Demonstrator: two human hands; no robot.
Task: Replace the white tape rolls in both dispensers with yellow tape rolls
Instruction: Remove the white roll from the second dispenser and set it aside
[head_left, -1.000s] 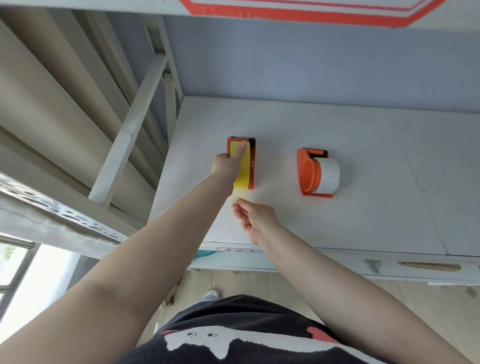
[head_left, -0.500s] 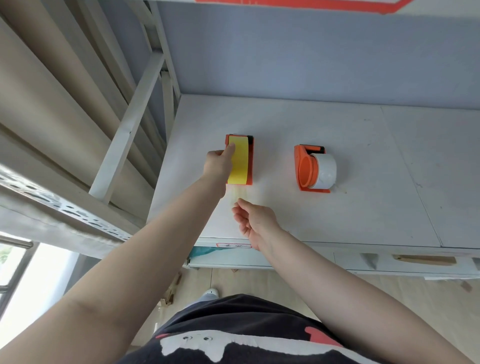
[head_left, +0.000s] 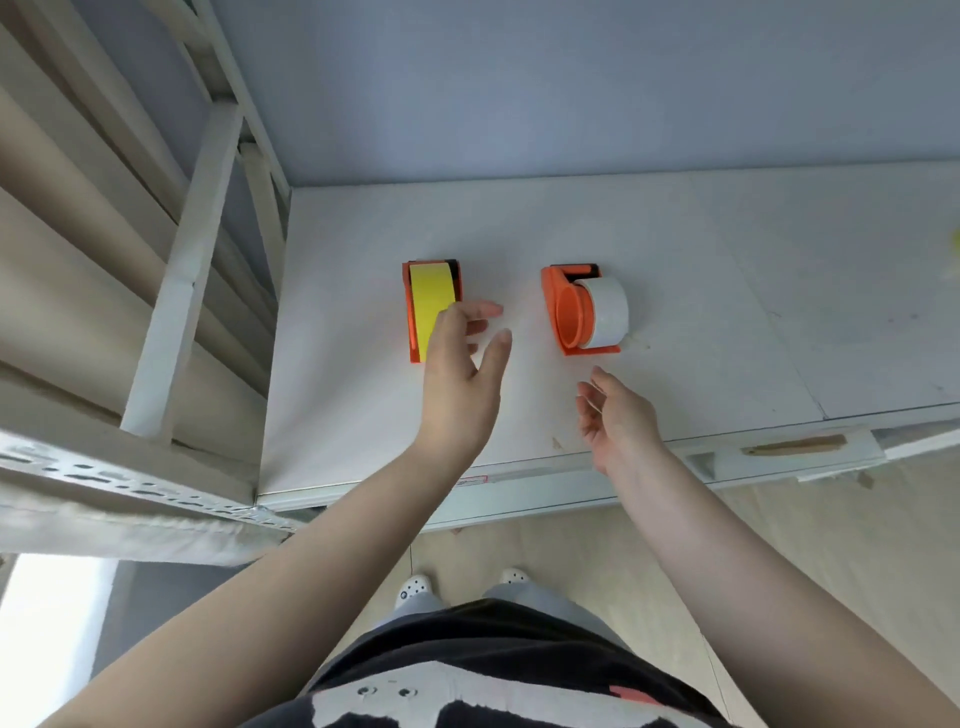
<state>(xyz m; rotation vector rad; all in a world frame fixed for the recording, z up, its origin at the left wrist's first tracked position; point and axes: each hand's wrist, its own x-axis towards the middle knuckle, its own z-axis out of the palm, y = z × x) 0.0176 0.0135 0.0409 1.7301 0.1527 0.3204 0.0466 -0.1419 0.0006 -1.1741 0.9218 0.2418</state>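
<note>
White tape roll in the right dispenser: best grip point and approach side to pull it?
Probably pinch the white tape roll across its curved outer face, coming from the right. The orange dispenser has its side plate and hub on the left, so the roll's right side is open. The right hand is nearest and empty.

A white desk (head_left: 675, 249) carries everything — its top is matte and faintly scuffed, with a seam running from the far edge toward the near right corner, and its back edge meets a grey-blue wall. Two orange tape dispensers rest directly on it, side by side and apart. The left dispenser (head_left: 410, 322) holds a yellow tape roll (head_left: 428, 296); the right dispenser (head_left: 563, 312) holds a white tape roll (head_left: 608, 312), and a small pale scrap (head_left: 636, 344) lies just beside its near right corner. A small tan fleck (head_left: 557, 443) sits near the front edge. Under that edge a drawer front with a wooden pull (head_left: 795, 445) shows.
</note>
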